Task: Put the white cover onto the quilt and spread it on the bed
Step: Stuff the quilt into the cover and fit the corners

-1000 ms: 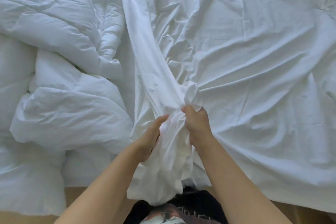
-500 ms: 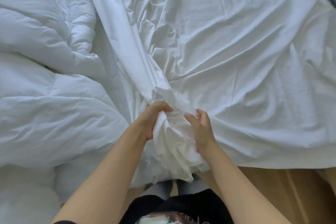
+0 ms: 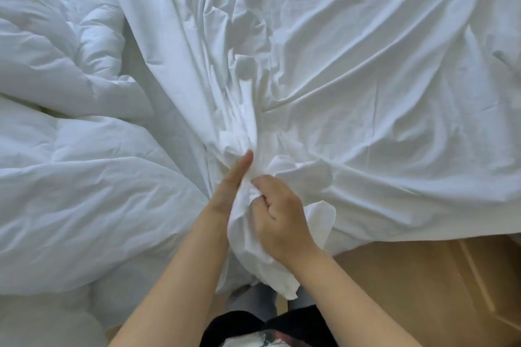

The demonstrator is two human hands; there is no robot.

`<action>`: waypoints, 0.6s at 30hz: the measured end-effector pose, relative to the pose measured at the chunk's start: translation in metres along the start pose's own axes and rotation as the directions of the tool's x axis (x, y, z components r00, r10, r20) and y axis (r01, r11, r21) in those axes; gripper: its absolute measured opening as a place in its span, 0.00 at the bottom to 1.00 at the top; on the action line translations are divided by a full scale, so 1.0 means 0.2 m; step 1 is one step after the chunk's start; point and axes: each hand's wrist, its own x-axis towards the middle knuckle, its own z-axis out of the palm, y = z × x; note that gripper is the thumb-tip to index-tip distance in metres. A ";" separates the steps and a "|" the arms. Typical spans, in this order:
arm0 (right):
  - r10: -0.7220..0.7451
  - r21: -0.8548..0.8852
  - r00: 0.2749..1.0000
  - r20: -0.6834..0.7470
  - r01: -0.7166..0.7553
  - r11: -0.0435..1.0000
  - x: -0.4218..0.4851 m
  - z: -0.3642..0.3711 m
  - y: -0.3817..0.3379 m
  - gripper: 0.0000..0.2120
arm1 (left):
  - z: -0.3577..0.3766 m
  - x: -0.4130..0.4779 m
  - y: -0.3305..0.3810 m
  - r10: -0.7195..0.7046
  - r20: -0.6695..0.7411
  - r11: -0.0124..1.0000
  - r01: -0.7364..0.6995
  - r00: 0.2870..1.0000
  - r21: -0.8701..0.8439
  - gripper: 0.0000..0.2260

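The thin white cover (image 3: 366, 93) lies wrinkled over the middle and right of the bed, gathered into a bunch at its near edge. The puffy white quilt (image 3: 84, 177) is heaped on the left, beside the cover. My right hand (image 3: 279, 211) grips the bunched cover in a fist, and a fold hangs down below it. My left hand (image 3: 231, 186) sits against the left side of the same bunch with its thumb stretched straight up along the cloth; its fingers are hidden behind the fabric.
Light wooden floor (image 3: 423, 290) shows beyond the bed's near edge at the lower right. My dark shirt (image 3: 270, 329) fills the bottom centre. More quilt spills over the edge at the lower left (image 3: 42, 318).
My right hand has gone from loose fingers on the cloth to a fist round the bunch. My left thumb has straightened. The view has moved closer over the bed.
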 end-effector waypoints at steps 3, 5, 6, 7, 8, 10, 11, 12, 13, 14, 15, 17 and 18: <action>-0.179 -0.040 0.945 0.275 0.197 0.980 -0.04 -0.07 -0.02 0.09 | -0.04 -0.02 0.05 0.046 -0.128 0.974 -0.016 0.991 0.225 0.07; -0.044 0.188 0.978 0.202 0.005 0.982 0.00 -0.15 -0.03 0.12 | -0.06 -0.04 0.07 0.099 -0.158 0.959 -0.052 0.982 0.279 0.18; 0.087 0.312 0.992 0.090 -0.112 0.943 0.04 -0.19 -0.03 0.12 | -0.07 -0.04 0.07 0.112 -0.155 0.956 -0.064 0.981 0.286 0.23; 0.204 0.388 0.979 -0.023 -0.179 0.904 0.08 -0.21 0.01 0.11 | -0.06 -0.07 0.09 0.115 -0.128 0.959 -0.077 0.985 0.273 0.24; 0.265 0.370 0.961 -0.082 -0.218 0.903 0.13 -0.23 0.04 0.14 | -0.03 -0.09 0.11 0.081 -0.036 0.974 -0.071 0.996 0.215 0.22; 0.318 0.225 0.938 0.142 -0.343 0.912 0.19 -0.22 0.10 0.26 | 0.03 -0.14 0.15 0.007 0.215 0.995 -0.027 0.977 0.092 0.19; 0.324 0.125 0.903 0.280 -0.369 0.921 0.20 -0.19 0.13 0.27 | 0.04 -0.15 0.17 0.010 0.238 0.994 -0.036 0.971 0.103 0.21; 0.322 0.029 0.879 0.352 -0.354 0.935 0.20 -0.16 0.14 0.23 | 0.02 -0.15 0.19 0.031 0.187 0.985 -0.061 0.982 0.160 0.24; 0.299 -0.026 0.900 0.317 -0.307 0.951 0.19 -0.13 0.15 0.16 | 0.01 -0.16 0.20 0.047 0.111 0.970 -0.072 0.993 0.232 0.24; 0.264 -0.014 0.943 0.202 -0.267 0.964 0.19 -0.12 0.14 0.09 | 0.00 -0.16 0.21 0.041 0.054 0.960 -0.054 0.998 0.275 0.22; 0.239 0.046 0.970 0.037 -0.241 0.969 0.19 -0.13 0.13 0.07 | 0.01 -0.16 0.21 0.030 -0.001 0.954 -0.028 1.000 0.300 0.21; 0.198 0.191 0.920 -0.339 -0.139 0.972 0.18 -0.17 0.10 0.12 | 0.02 -0.13 0.19 0.070 -0.137 0.936 -0.018 0.988 0.351 0.24; 0.120 0.181 0.892 -0.437 -0.044 0.983 0.16 -0.20 0.07 0.12 | 0.05 -0.12 0.18 0.112 -0.182 0.928 -0.038 0.977 0.370 0.23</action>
